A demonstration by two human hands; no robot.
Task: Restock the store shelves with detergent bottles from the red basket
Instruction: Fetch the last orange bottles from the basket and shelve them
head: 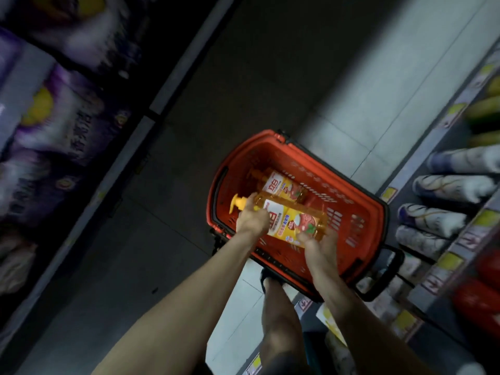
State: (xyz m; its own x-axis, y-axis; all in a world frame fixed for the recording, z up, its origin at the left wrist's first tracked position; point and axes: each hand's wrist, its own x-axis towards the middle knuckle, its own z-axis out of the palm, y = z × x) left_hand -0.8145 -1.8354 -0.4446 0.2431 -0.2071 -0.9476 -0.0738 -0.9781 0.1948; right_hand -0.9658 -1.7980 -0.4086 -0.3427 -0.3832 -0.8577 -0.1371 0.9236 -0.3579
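A red basket [359,212] stands on the aisle floor below me. Over it I hold a yellow detergent bottle [292,220] with a pump top, lying sideways. My left hand [251,219] grips its neck end just behind the pump. My right hand [318,243] holds its bottom end from underneath. A second yellow detergent bottle [281,185] lies inside the basket, further from me.
Shelves [443,266] with rolled packages, yellow price tags and red items run along the right. Purple packs [62,123] fill the shelving on the left. My leg [281,315] stands close to the basket. Dark tiled floor [243,90] stretches ahead.
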